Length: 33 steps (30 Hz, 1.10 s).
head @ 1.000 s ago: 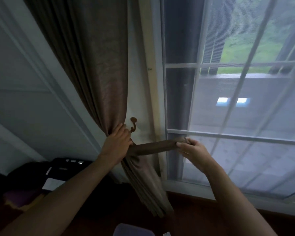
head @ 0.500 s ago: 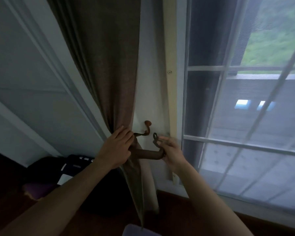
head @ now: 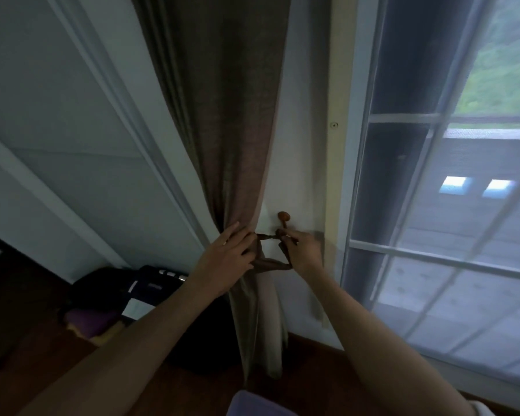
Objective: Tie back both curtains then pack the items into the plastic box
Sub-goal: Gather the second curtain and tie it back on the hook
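Observation:
A brown curtain [head: 222, 121] hangs left of the window, gathered at waist height. My left hand [head: 227, 255] presses against the gathered folds, fingers fairly straight. A brown tieback band [head: 272, 263] loops round the front of the curtain. My right hand [head: 303, 250] pinches the band's loop end right at the stem of a brown wall hook [head: 283, 219] with a round knob. Whether the loop sits over the hook is hidden by my fingers.
A window [head: 451, 205] with white bars and sheer netting fills the right side. A dark bag [head: 150, 291] with purple and yellow items lies on the floor at the left. A pale purple object [head: 252, 405] shows at the bottom edge. Wooden floor lies below.
My right hand has brought the band's end from out at the window frame leftward and up to the hook. The left hand stayed on the gathered curtain. The view moved closer.

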Available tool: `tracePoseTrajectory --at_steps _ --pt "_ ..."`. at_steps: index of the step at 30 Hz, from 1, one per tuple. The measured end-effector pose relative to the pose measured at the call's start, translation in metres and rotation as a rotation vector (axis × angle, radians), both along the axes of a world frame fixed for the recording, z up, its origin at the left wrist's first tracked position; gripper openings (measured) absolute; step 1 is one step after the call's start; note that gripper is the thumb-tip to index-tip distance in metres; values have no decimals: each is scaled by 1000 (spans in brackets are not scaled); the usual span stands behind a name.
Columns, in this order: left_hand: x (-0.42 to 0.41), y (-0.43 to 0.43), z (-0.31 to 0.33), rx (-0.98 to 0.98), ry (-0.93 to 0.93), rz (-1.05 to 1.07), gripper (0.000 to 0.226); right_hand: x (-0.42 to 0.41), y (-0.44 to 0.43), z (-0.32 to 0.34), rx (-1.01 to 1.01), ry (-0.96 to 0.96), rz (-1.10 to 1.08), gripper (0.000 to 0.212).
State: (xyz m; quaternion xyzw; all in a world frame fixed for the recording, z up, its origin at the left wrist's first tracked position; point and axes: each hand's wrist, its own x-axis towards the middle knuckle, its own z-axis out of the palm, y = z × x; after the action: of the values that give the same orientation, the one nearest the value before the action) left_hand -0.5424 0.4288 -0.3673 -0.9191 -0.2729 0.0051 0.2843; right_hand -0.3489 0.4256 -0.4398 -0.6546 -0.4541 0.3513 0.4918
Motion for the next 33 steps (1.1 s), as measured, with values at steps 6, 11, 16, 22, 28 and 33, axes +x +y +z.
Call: tracePoseTrajectory --at_steps 6,11,16,22,28,33 --pt "10 -12 -8 47 -172 -64 22 3 -7 -1 -117 297 -23 28" --pt "9 -34 -19 94 -407 -230 21 20 -62 0 -307 1103 64 31" --pt "-10 -46 -44 135 -647 -69 9 34 -102 -19 -175 1195 178 44" --pt "14 -46 -63 -199 -709 -13 24 44 -119 -14 -91 769 -179 35" --pt "53 -53 -46 -505 -960 164 14 40 -124 -4 -53 264 -221 34" --pt "61 -50 -52 -480 -798 147 8 36 -124 1 96 -451 -154 25"
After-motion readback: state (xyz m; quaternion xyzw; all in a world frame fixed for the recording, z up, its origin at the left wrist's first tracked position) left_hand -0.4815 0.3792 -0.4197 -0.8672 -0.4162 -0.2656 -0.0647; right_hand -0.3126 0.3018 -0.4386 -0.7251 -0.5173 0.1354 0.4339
